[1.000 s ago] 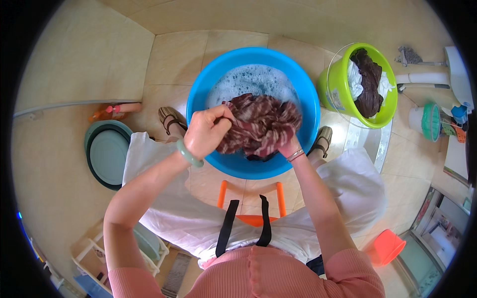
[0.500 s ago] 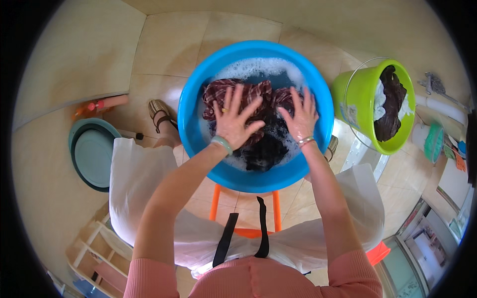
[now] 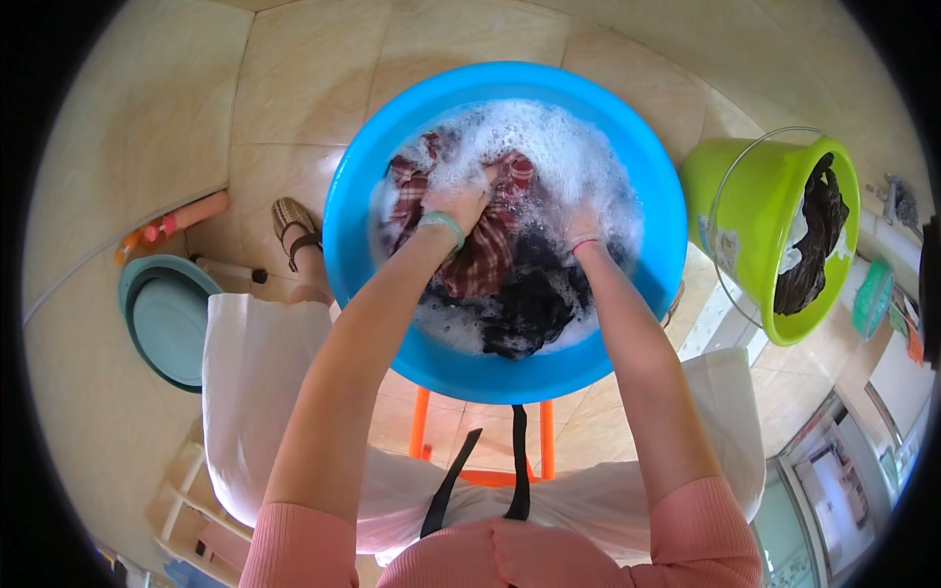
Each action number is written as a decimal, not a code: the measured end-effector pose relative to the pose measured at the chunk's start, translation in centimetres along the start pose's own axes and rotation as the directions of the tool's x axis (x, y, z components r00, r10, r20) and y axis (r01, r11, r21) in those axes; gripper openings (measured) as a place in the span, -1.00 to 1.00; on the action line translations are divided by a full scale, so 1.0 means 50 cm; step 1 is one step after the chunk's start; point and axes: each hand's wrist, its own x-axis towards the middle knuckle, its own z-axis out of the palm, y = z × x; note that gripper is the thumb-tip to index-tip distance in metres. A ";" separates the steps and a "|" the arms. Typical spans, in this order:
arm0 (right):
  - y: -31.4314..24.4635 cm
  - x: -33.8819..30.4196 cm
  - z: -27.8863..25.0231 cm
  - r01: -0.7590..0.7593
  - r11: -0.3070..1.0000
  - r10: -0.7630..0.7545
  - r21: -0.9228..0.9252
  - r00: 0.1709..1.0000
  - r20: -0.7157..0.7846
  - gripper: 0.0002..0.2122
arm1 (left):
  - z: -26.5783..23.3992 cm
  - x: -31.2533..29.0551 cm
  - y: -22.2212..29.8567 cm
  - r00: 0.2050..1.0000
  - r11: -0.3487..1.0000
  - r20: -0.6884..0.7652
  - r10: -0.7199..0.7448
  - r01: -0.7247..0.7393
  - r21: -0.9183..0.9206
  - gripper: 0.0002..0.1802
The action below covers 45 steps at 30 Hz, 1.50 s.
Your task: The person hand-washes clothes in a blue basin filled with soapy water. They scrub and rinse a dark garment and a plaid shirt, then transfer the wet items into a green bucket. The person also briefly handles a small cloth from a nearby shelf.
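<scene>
A round blue basin (image 3: 343, 294) holds soapy water and wet clothes. My left hand (image 3: 459, 206), a pale green bangle on its wrist, is closed on a dark red plaid garment (image 3: 480, 257), its fingertips partly sunk among cloth and suds. To its right, my right hand (image 3: 584, 227) dips into the white foam (image 3: 549, 137), so its fingers are hidden; what they touch does not show. A black garment (image 3: 529, 312) lies bunched in the near part of the basin, below both hands.
A lime green bucket (image 3: 725, 186) with a wire handle, holding dark and white cloths, stands tilted at the right. Stacked grey-green basins (image 3: 167, 318) sit at the left. Orange stool legs (image 3: 546, 441) show beneath the blue basin. A wooden rack (image 3: 186, 500) stands lower left.
Both hands, spread over the clothes before, have pushed down into the water. The left has closed on the plaid garment; the right has sunk into foam. Suds now cover more of the far side.
</scene>
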 end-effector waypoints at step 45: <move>-0.064 -0.071 -0.076 0.290 0.956 -0.287 -0.033 0.913 -0.291 -0.62 | 0.132 -0.018 0.006 0.995 -0.228 0.056 -0.079 0.037 -0.973 -0.51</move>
